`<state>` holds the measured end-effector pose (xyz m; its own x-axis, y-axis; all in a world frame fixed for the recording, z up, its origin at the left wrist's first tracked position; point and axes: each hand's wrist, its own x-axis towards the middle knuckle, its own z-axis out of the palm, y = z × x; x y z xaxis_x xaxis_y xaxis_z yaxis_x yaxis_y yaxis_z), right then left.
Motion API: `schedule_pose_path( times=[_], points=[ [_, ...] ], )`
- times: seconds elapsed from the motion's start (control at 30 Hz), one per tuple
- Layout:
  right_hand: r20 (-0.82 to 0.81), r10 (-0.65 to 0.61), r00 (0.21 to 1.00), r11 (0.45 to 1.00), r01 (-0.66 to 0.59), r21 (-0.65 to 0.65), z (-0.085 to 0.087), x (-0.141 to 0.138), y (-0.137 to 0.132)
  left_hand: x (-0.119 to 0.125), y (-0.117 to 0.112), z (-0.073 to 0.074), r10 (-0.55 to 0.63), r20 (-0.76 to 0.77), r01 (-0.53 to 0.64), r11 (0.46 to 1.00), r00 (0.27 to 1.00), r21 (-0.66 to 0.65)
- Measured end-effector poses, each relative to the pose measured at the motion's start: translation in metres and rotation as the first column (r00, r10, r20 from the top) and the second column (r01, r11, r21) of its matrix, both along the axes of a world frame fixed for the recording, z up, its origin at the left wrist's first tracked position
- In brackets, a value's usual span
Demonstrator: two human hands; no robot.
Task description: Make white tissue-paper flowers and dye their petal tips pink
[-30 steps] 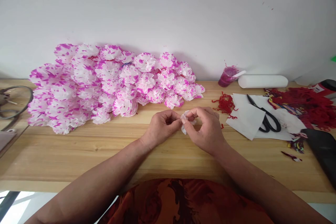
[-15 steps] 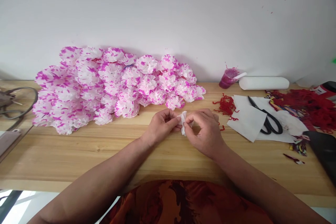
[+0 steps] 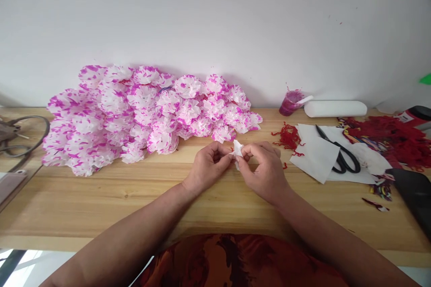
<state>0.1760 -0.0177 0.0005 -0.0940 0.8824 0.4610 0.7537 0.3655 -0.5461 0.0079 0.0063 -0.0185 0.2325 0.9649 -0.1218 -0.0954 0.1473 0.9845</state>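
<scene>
My left hand (image 3: 207, 166) and my right hand (image 3: 264, 168) meet over the middle of the wooden table (image 3: 101, 197). Both pinch a small folded piece of white tissue paper (image 3: 237, 148) between thumbs and fingertips, just above the tabletop. Most of the paper is hidden by my fingers. A bit of red thread shows at the paper's edge. Behind my hands, against the wall, lies a big heap of pink-and-white paper flowers (image 3: 141, 114).
Right of my hands lie loose red yarn (image 3: 288, 136), white paper sheets (image 3: 314, 154) and black scissors (image 3: 340, 154). A pink cup (image 3: 290, 102) and a white roll (image 3: 335, 108) stand by the wall. More red yarn (image 3: 393, 139) and a dark object (image 3: 414, 188) sit far right.
My hands have shifted the white paper slightly; it now sticks up between my fingertips instead of hanging lower. The view has tilted a little.
</scene>
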Motion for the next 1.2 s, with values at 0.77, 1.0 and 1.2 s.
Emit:
schedule_pose_path(
  times=[0.77,1.0,1.2],
  points=[
    [0.008,-0.013,1.0,0.997,0.012,0.081,-0.0012,0.0006,0.0,-0.0031,0.002,0.0003,0.11,-0.155,-0.087,0.986,0.982,0.145],
    [-0.04,-0.013,0.999,0.999,0.012,-0.039,-0.0009,0.002,0.0038,-0.0014,-0.0008,0.0006,0.08,-0.147,-0.058,0.987,0.986,0.147],
    [-0.177,-0.001,0.984,0.987,-0.027,-0.157,0.0006,0.0041,0.0063,-0.0031,0.0048,0.0033,0.012,0.029,-0.01,0.999,1.0,-0.044]
  ],
)
